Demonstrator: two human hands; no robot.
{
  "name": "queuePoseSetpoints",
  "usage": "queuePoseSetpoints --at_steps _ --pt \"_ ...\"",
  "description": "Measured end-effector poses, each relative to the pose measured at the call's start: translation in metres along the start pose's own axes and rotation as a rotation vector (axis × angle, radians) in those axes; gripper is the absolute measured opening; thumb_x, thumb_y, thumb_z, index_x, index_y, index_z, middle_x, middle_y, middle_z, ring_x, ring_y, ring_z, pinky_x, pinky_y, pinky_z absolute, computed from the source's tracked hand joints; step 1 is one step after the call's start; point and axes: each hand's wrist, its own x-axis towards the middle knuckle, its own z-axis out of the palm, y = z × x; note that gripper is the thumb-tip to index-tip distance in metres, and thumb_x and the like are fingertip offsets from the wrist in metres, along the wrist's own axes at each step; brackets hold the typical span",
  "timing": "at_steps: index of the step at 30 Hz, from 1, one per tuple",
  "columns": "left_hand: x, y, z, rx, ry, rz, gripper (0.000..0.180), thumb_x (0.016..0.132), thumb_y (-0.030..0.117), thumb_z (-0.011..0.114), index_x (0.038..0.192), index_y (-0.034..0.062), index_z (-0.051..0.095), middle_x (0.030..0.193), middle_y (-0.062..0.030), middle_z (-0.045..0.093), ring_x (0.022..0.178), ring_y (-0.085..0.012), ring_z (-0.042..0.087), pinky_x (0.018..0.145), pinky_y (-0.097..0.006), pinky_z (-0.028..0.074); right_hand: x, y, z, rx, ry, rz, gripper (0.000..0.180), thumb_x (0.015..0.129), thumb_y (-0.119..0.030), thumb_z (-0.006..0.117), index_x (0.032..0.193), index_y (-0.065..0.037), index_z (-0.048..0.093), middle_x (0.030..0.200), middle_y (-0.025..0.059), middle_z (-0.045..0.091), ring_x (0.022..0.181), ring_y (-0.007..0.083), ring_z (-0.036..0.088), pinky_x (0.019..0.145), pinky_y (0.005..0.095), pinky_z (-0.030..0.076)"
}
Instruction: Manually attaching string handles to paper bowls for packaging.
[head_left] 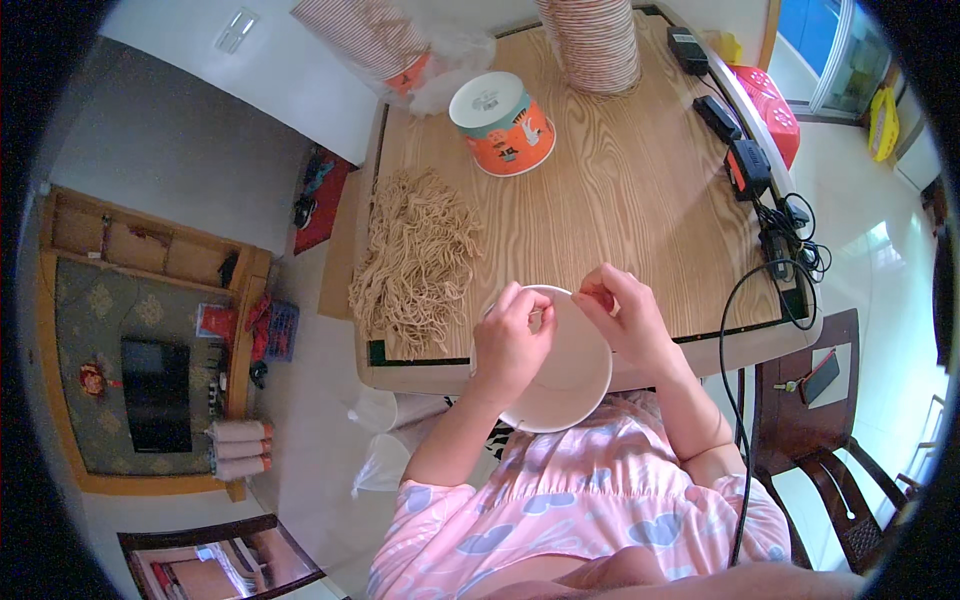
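A white-lined paper bucket rests tilted against my lap at the table's near edge, its open mouth facing me. My left hand is closed, its fingers curled in a pinch over the bucket's far left rim. Opposite it, at the far right rim, my right hand pinches with thumb and fingertips. Whatever lies between the fingers of either hand is too small to make out. A heap of beige twisted cords spreads over the table left of my hands. Beyond it stands an upturned orange and green paper bucket.
The wood-grain table bears tall stacks of nested paper buckets at the back, another stack wrapped in plastic. Black power adapters and cables line the right edge. A black cable hangs beside my right arm. A dark wooden chair stands at right.
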Motion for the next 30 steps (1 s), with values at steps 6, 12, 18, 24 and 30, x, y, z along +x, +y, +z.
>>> queuePoseSetpoints --at_steps 6,12,18,24,30 --pt "0.0 -0.002 0.002 0.031 0.009 0.076 0.011 0.075 0.005 0.069 0.078 0.0054 0.059 0.075 -0.0064 0.055 0.062 -0.0199 0.059 0.056 -0.032 0.048 0.0 -0.003 -0.001 0.014 0.0 0.011 0.014 0.083 -0.013 0.065 0.085 -0.004 0.055 0.073 0.0098 0.058 0.066 0.0248 0.055 0.061 0.0346 0.046" --pt "0.001 -0.001 0.003 0.028 0.002 0.042 0.011 0.077 0.01 0.067 0.079 0.0084 0.057 0.078 -0.0059 0.055 0.065 -0.0255 0.06 0.055 -0.038 0.049 0.0 -0.003 -0.002 0.017 -0.003 0.016 0.014 0.083 -0.013 0.065 0.085 -0.003 0.055 0.074 0.0102 0.058 0.067 0.0251 0.056 0.062 0.0343 0.047" --pt "0.006 0.001 0.002 0.075 0.028 0.088 0.01 0.077 0.01 0.067 0.078 0.0082 0.057 0.077 -0.0056 0.055 0.064 -0.0264 0.06 0.054 -0.038 0.048 0.001 0.001 0.0 0.162 -0.034 0.118 0.01 0.088 -0.011 0.061 0.088 -0.001 0.057 0.075 0.0069 0.058 0.071 0.0145 0.055 0.063 0.0281 0.046" --pt "0.01 0.001 0.004 0.106 0.016 0.089 0.009 0.078 0.009 0.066 0.078 0.0077 0.058 0.076 -0.0061 0.055 0.064 -0.0263 0.06 0.054 -0.038 0.048 0.016 0.028 0.007 0.548 -0.194 0.314 0.02 0.094 -0.014 0.053 0.105 0.0 0.061 0.088 0.0002 0.062 0.08 0.0065 0.055 0.07 0.0226 0.046" --pt "0.011 -0.001 0.006 0.079 0.046 0.112 0.008 0.077 0.008 0.066 0.077 0.0074 0.058 0.075 -0.0063 0.055 0.065 -0.0265 0.061 0.055 -0.039 0.049 0.027 0.033 0.007 0.633 -0.368 0.445 0.022 0.092 -0.015 0.056 0.106 0.0 0.064 0.09 0.0003 0.064 0.08 0.0059 0.056 0.07 0.0202 0.046"
